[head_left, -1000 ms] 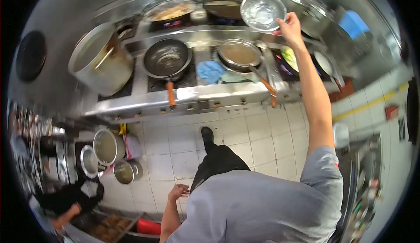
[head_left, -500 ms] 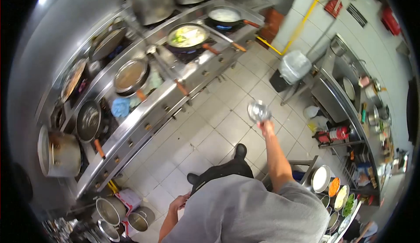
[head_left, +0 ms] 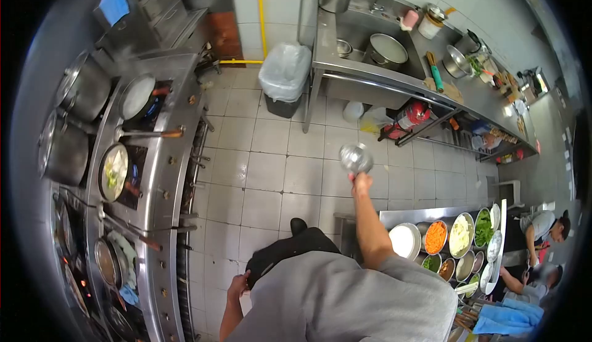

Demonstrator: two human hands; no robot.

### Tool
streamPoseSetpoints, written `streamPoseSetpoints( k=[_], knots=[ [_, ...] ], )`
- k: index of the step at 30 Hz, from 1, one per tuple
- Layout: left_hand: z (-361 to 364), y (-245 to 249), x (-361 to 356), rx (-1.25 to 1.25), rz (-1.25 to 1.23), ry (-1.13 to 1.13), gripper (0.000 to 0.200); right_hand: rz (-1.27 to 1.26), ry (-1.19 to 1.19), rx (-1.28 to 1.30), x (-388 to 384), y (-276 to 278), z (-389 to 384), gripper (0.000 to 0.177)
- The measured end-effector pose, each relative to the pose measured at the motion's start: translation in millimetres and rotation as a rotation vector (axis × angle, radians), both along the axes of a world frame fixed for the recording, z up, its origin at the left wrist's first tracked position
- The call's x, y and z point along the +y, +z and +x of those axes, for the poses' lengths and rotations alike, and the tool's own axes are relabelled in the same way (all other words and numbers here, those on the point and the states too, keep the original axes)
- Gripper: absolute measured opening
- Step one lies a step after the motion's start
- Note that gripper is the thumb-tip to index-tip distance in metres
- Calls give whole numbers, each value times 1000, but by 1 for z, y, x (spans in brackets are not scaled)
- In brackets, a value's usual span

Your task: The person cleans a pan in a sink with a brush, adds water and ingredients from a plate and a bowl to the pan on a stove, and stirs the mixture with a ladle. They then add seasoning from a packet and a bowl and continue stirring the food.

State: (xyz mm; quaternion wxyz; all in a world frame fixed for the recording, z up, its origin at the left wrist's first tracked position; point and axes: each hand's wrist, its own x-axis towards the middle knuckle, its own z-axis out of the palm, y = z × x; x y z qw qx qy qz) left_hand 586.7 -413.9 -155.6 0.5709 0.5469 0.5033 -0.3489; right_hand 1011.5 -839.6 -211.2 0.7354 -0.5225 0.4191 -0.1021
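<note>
My right hand (head_left: pixel 361 185) reaches out in front of me over the tiled floor. Its fingers are closed on a small shiny metal bowl (head_left: pixel 356 157), gripped at the near side; nothing can be made out inside it. Low at my left side hangs my left hand (head_left: pixel 238 286), close to my dark trousers (head_left: pixel 280 256). Its fingers are partly hidden, so I cannot see whether it holds anything. Nearest to my right forearm is a counter with metal tubs, among them a tub of white food (head_left: pixel 405 241) and one of shredded orange vegetable (head_left: pixel 436 237).
A stove (head_left: pixel 166 200) with pans and pots runs along my left. Ahead stand a lined bin (head_left: pixel 285 74) and a steel sink counter (head_left: pixel 370 74) holding a large pot (head_left: pixel 388 50). A fire extinguisher (head_left: pixel 412 117) sits underneath. Two people (head_left: pixel 535 237) are at the far right.
My view and body have turned to the right, away from the stove and toward the sink and food tubs. The metal bowl stays in my right hand, and my left hand stays low.
</note>
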Motion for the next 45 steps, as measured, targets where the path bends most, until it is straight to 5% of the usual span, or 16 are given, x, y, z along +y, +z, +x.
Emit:
streamPoseSetpoints(
  k=[6, 8, 11, 13, 15, 16, 21, 22, 23, 24, 27, 30, 35, 39, 42, 45],
  knots=[
    [67, -41, 22, -140, -22, 107, 50, -394, -78, -615, -86, 153, 229, 27],
    [100, -22, 16, -158, 8, 116, 48, -688, -57, -446, -95, 238, 288, 43],
    [121, -46, 38, -302, 39, -119, 48, -640, 16, -612, -78, 322, 338, 36],
    [86, -193, 83, -494, 107, -314, 46, -727, 162, -702, -49, 329, 343, 28],
    [100, -194, 101, -545, 164, -446, 45, -802, 339, -845, -13, 289, 325, 21],
    [113, -190, 109, -520, 162, -459, 45, -838, 374, -630, 27, 278, 290, 20],
    [228, -135, 152, -515, 315, -830, 45, -185, 989, -490, 115, -10, 165, 16],
    [240, -133, 157, -723, 439, -786, 53, -294, 1107, 59, 145, 4, 128, 33],
    [254, -135, 168, -548, 264, -604, 55, -403, 1370, 318, 171, -38, 102, 54],
    [293, -65, 143, -247, -47, 144, 55, -391, 1387, 337, 192, -22, 101, 62],
    [321, -14, 138, -321, -14, 122, 63, -184, 1664, 448, 233, 9, 147, 75],
    [295, -37, 118, -408, 172, 52, 65, -264, 2003, 652, 272, 40, 189, 77],
    [214, -36, 54, -188, -108, 628, 66, -161, 2293, 982, 337, 25, 240, 82],
    [158, -55, -38, -43, -116, 917, 58, -83, 2542, 937, 410, -46, 243, 82],
    [164, -57, -118, -175, -132, 1034, 51, -896, 2888, 663, 499, 11, 214, 79],
    [218, 16, -135, -425, -74, 1378, 48, -776, 2999, 487, 550, -4, 208, 73]
  ],
)
